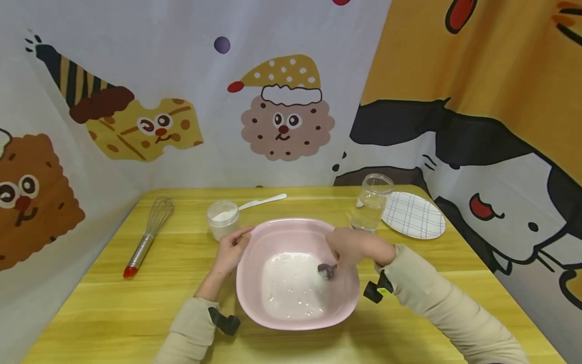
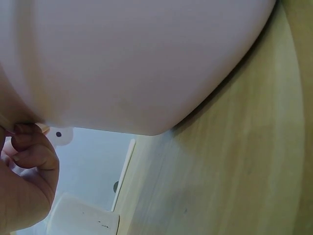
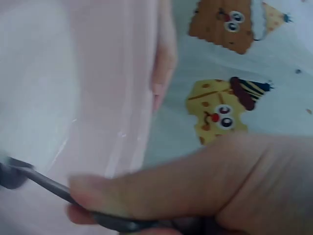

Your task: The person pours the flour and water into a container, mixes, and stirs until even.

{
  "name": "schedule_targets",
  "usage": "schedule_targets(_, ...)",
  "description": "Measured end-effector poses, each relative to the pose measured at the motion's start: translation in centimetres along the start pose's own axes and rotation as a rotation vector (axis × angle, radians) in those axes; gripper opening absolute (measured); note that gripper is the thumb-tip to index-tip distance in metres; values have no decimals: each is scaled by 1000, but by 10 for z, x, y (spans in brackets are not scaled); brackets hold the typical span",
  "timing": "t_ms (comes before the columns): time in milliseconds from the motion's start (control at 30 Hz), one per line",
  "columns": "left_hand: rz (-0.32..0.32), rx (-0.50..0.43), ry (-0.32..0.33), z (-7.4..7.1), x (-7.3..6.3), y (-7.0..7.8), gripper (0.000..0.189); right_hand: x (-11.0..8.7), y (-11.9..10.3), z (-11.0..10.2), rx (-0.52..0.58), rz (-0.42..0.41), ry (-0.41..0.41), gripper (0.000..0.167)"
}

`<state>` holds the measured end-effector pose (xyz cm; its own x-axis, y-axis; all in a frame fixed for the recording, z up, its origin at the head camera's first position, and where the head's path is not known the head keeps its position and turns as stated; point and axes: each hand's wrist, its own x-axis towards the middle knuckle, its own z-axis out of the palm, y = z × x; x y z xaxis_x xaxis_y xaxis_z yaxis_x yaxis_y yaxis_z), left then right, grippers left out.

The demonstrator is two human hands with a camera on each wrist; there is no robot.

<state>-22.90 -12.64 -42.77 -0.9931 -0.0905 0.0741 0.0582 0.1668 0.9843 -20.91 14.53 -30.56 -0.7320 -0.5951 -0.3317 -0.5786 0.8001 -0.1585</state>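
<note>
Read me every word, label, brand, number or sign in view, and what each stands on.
No text can be read in any view.
Pink basin: no lettering visible.
Powder jar: dark specks, too small to tell if lettering.
Black right-wrist device: yellow-green mark, too small to read.
Cartoon backdrop: drawings, no lettering visible.

Basin (image 1: 291, 235) front centre on table (image 1: 91, 313), liquid (image 1: 293, 290) inside. Left hand (image 1: 231, 250) at basin's left rim; right hand (image 1: 356, 245) over right side, spoon (image 1: 326, 271) in it, pointing inward. Spoon tip at liquid's right edge; blurred in right wrist view, can't tell if dipping. First jar (image 1: 223, 228), powder in it, behind left hand, left of basin's back edge. Spatula (image 1: 263, 202) behind basin, running back-right from near that jar. Whisk (image 1: 147, 237) far left. Second jar (image 1: 369, 207) behind right hand, plate (image 1: 416, 217) just right of it. Backdrop (image 1: 182, 30) behind table.
</note>
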Motion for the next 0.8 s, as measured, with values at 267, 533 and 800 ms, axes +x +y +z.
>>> schedule_targets(267,-16,-21,5,1,0,1,29,-1,0,-5,-9,-131,-107,22)
schedule_targets(533,-9,0,12,0,0,0,27,14,-1,16,251,-306,-180,10)
schedule_targets(800,-5,-20,0,0,0,2,28,38,-2,36,203,-264,157,8)
